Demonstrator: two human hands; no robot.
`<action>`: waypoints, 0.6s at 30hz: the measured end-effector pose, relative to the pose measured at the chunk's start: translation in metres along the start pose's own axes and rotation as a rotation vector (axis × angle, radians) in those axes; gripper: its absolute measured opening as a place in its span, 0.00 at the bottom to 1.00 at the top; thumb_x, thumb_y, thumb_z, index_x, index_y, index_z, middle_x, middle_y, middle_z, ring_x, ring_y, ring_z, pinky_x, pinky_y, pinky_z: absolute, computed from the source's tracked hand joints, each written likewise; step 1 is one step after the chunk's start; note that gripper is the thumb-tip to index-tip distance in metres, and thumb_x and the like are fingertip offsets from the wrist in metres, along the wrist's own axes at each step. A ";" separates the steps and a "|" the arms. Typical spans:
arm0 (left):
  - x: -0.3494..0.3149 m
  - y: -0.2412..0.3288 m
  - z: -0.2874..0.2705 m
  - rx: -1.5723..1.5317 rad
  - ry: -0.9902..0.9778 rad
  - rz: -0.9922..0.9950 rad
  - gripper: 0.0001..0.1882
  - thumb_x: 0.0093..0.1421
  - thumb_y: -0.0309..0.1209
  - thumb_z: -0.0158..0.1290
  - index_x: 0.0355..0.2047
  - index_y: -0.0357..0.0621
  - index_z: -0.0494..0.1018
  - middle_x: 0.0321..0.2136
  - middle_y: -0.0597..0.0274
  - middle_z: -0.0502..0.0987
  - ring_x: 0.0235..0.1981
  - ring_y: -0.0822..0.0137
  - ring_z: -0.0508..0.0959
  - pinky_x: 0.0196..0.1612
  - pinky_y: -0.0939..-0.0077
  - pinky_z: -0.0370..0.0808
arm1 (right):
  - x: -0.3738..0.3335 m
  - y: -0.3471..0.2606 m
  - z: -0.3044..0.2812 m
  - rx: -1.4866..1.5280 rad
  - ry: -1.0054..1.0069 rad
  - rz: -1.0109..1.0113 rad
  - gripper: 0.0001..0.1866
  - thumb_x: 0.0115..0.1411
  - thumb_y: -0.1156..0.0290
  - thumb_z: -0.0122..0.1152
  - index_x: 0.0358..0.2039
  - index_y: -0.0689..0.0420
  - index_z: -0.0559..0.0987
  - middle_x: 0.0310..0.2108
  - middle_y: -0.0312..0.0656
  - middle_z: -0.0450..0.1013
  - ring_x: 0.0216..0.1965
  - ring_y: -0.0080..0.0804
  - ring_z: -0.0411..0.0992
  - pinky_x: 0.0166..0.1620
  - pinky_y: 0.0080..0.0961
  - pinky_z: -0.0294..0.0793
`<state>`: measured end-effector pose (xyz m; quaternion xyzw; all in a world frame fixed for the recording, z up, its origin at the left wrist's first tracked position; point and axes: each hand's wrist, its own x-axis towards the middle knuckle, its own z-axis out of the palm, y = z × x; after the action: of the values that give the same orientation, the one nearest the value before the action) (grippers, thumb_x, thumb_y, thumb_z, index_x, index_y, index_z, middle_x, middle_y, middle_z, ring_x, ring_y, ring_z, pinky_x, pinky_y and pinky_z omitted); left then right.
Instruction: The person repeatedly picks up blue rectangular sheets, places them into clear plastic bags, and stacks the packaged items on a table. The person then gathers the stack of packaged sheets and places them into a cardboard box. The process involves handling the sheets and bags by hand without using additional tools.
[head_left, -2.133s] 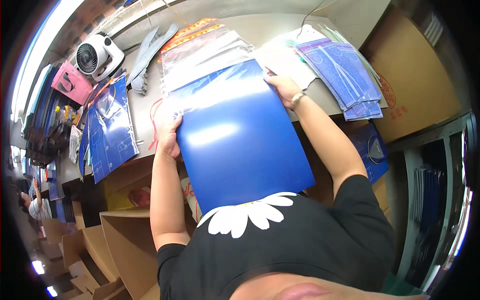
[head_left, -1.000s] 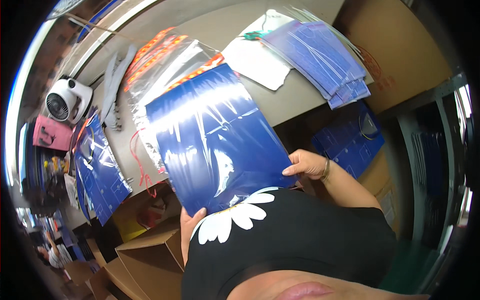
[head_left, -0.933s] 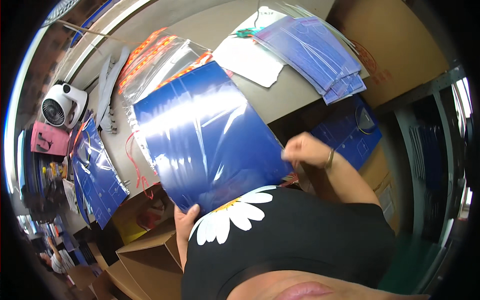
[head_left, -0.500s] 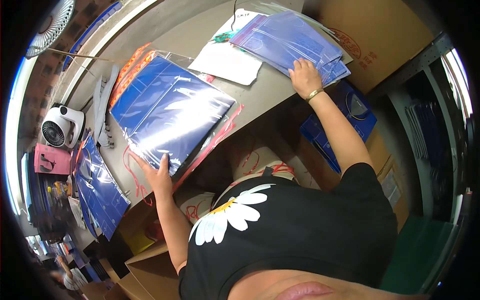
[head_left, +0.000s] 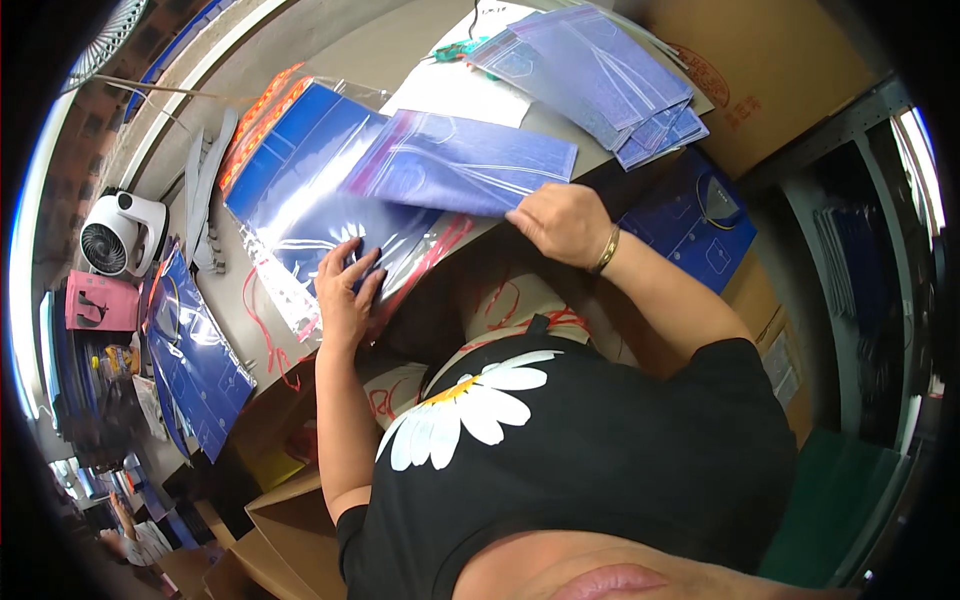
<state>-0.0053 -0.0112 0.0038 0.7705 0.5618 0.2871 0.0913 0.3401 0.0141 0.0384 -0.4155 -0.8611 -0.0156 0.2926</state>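
Note:
My right hand (head_left: 570,225) is closed on the right end of a flat blue printed sheet (head_left: 470,160) with white lines and a purplish edge. That sheet lies slanting over a stack of blue pieces in clear plastic (head_left: 300,180) on the table, covering the stack's upper right part. My left hand (head_left: 345,295) rests on the near edge of the plastic, fingers spread. Farther right, a fanned pile of similar blue sheets (head_left: 600,75) sits at the table's edge. White paper (head_left: 475,95) and a small teal tool (head_left: 455,50) lie beside the pile.
A large cardboard box (head_left: 775,75) stands at the far right. Below the table edge is a blue bag (head_left: 690,225). Left are grey straps (head_left: 203,190), a white fan (head_left: 115,235), a pink bag (head_left: 100,300) and hanging blue bags (head_left: 200,365). Red string (head_left: 262,325) trails off the table.
My right hand has left the fanned pile and moved left, bringing one blue sheet over the plastic-covered stack. My left hand has shifted slightly up and to the right.

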 end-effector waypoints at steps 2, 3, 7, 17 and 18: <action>0.001 -0.006 0.004 0.014 0.014 -0.008 0.13 0.54 0.30 0.59 0.42 0.51 0.81 0.49 0.57 0.74 0.52 0.55 0.70 0.56 0.63 0.64 | -0.012 -0.015 0.009 0.231 0.057 0.088 0.12 0.55 0.61 0.63 0.25 0.56 0.77 0.25 0.41 0.73 0.31 0.40 0.73 0.35 0.33 0.73; 0.002 -0.008 0.005 0.020 0.028 -0.015 0.13 0.55 0.29 0.58 0.42 0.51 0.81 0.48 0.57 0.75 0.52 0.55 0.70 0.56 0.64 0.65 | -0.015 -0.015 0.011 0.182 0.190 0.121 0.12 0.55 0.60 0.63 0.28 0.57 0.77 0.28 0.43 0.73 0.33 0.41 0.73 0.38 0.33 0.72; 0.001 -0.005 0.008 0.016 0.094 0.001 0.11 0.54 0.29 0.58 0.39 0.52 0.82 0.46 0.58 0.76 0.49 0.55 0.71 0.54 0.62 0.64 | -0.052 0.003 0.033 0.354 0.536 0.656 0.21 0.57 0.54 0.63 0.40 0.58 0.73 0.37 0.44 0.72 0.40 0.36 0.70 0.45 0.32 0.70; 0.012 0.003 0.004 0.006 0.112 -0.092 0.06 0.56 0.31 0.58 0.31 0.44 0.81 0.26 0.58 0.73 0.31 0.58 0.74 0.37 0.67 0.70 | -0.049 0.006 0.043 1.719 -0.041 1.024 0.11 0.63 0.64 0.56 0.35 0.60 0.75 0.24 0.37 0.72 0.21 0.25 0.68 0.23 0.23 0.67; 0.011 0.000 0.003 -0.055 0.094 -0.174 0.07 0.56 0.32 0.58 0.31 0.44 0.81 0.26 0.58 0.73 0.30 0.57 0.73 0.36 0.67 0.70 | -0.051 0.003 0.034 1.691 -0.041 1.054 0.11 0.63 0.65 0.55 0.35 0.60 0.74 0.24 0.38 0.71 0.19 0.24 0.67 0.21 0.21 0.65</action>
<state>-0.0010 0.0000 0.0049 0.7017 0.6221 0.3291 0.1107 0.3506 -0.0111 -0.0168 -0.3997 -0.2994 0.7421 0.4470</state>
